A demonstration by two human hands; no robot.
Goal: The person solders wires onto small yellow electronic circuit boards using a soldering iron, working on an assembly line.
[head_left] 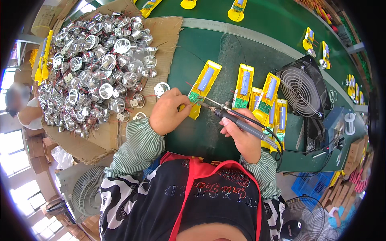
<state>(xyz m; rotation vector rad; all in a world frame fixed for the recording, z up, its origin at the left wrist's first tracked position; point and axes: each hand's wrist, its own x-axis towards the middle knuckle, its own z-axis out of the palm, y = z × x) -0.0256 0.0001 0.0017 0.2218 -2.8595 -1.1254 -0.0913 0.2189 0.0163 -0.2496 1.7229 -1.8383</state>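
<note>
My right hand [243, 141] grips a soldering iron [257, 133], its tip slanting left to the green circuit board [194, 97] of a yellow flashlight casing [214, 69]. A blue cylindrical battery [206, 78] lies in that casing. A thin wire-like line also runs from the board toward the iron; its kind is unclear. My left hand [167, 112] is closed, thumb and forefinger pinching the casing's lower left edge; any wire between them is hidden. Beside its knuckles lies a silver reflector cup [161, 89]. Several similar casings [244, 80] lie right of the iron, partly stacked.
A heap of reflector cups [100, 68] with red and black wires covers the cardboard [171, 34] at left. A black fan [301, 86] and a solder spool [349, 123] stand at right. Further casings [236, 11] rest on the green surface beyond. Another person [30, 110] is at far left.
</note>
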